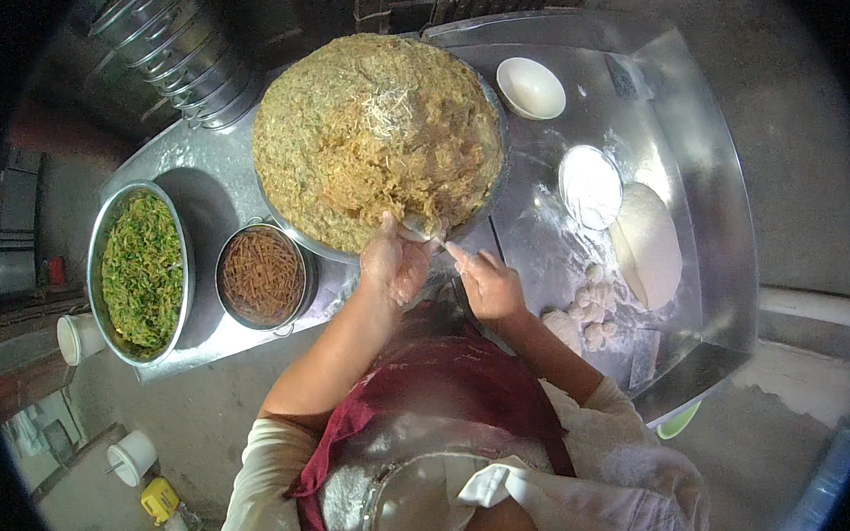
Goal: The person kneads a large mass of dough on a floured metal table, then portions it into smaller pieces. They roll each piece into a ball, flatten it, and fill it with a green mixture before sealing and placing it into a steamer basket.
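Observation:
A very large metal bowl heaped with a yellow-green chopped filling (377, 144) stands in front of me, pale shreds on its top. At the near rim, my left hand (398, 261) is cupped, palm up, around something small and pale, perhaps a dough wrapper, mostly hidden by the fingers. My right hand (490, 283) grips the thin handle of a metal spoon (417, 227), whose bowl end is over the left hand and against the filling. To the right lie a large slab of dough (646, 248), several small dough pieces (591, 303) and a round container of white flour (590, 187).
At left stand a metal basin of chopped greens (142, 275) and a metal pot of brown strips (264, 277). Stacked metal pans (195, 82) rise behind. A white bowl (531, 89) sits at back right. The steel table has a raised edge (731, 196) at right.

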Available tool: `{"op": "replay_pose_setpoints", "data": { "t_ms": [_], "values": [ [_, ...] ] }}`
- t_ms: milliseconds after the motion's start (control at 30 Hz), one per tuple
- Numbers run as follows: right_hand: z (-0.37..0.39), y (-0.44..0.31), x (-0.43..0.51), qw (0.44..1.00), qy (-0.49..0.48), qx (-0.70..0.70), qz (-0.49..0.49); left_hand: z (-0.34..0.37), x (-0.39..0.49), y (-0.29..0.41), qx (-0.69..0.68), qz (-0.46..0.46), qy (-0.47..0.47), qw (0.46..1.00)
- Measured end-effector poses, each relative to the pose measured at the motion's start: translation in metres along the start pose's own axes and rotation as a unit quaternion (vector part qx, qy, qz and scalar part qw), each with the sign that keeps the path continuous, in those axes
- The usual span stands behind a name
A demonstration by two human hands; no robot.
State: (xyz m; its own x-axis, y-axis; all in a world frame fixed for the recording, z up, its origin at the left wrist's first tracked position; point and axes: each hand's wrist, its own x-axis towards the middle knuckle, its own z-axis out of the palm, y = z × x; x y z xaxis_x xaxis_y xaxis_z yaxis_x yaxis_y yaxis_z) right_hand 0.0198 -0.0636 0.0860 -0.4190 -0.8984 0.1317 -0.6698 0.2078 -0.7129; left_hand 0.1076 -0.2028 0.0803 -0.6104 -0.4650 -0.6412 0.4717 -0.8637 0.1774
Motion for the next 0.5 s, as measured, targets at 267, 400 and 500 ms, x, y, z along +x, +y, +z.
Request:
{"op": "replay_pose_setpoints", "data": {
  "t_ms": [267,400,500],
  "values": [
    [-0.026,0.001,-0.004,0.996,-0.059,-0.030,-0.064,-0.022,0.002,0.012,-0.041,-0.030,0.070,0.996],
    [-0.028,-0.006,-0.002,0.997,0.042,0.047,0.047,-0.026,0.001,0.014,0.016,-0.019,0.072,0.997],
    [-0.013,-0.014,-0.004,0.999,-0.047,0.008,0.019,-0.026,-0.003,0.014,0.007,-0.031,0.047,0.998]
  ]
}}
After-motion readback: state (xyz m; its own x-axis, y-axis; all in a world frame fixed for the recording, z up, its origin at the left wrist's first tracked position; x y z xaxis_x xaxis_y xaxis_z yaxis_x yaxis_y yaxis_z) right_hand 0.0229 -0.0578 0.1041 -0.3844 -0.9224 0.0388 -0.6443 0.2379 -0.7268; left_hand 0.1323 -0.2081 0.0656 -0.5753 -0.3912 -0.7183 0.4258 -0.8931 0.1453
